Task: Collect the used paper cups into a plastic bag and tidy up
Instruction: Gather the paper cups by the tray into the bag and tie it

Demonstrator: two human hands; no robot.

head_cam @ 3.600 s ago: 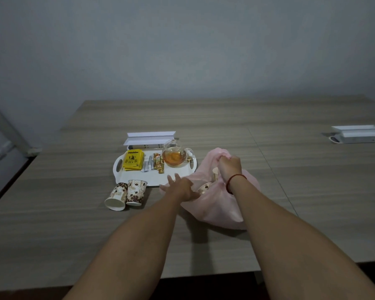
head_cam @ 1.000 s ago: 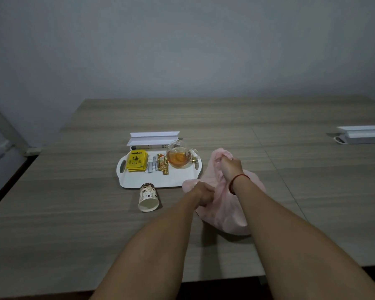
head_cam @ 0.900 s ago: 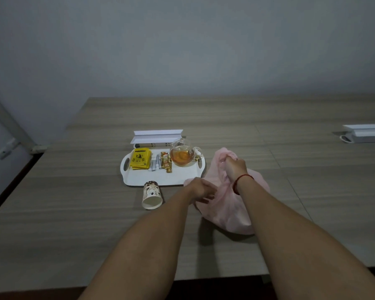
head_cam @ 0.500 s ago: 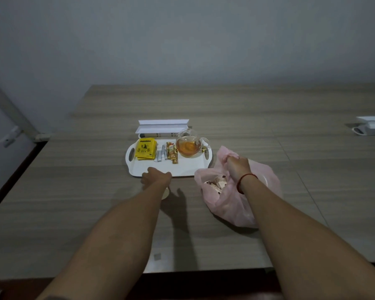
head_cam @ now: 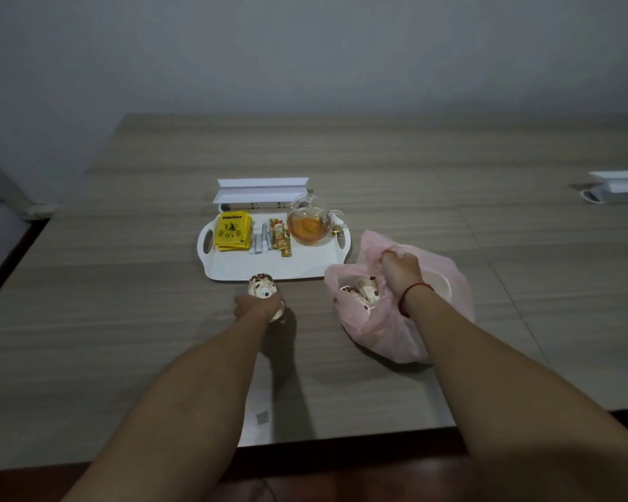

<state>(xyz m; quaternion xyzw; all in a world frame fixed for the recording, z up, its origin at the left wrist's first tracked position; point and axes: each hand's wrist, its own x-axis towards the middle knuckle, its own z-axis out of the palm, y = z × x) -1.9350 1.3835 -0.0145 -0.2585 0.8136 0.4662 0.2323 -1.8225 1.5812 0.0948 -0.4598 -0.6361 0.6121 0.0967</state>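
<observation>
A white paper cup with brown spots (head_cam: 261, 285) lies on its side on the wooden table, just in front of the white tray. My left hand (head_cam: 256, 306) is closed around its near end. To the right sits a pink plastic bag (head_cam: 385, 327) with its mouth open toward me. Several patterned paper cups (head_cam: 362, 293) show inside it. My right hand (head_cam: 401, 272), with a red string on the wrist, grips the bag's upper rim and holds it up.
A white tray (head_cam: 269, 264) behind the cup carries yellow tea packets (head_cam: 232, 231), sachets and a glass teapot of amber tea (head_cam: 308, 226). A white box (head_cam: 261, 192) lies behind the tray. Another white box (head_cam: 620, 186) sits at the far right. The table's front edge is near me.
One of the two loose cups has gone into the bag. My left hand left the bag, moved left and closed on the last loose cup. My right hand kept holding the bag's rim.
</observation>
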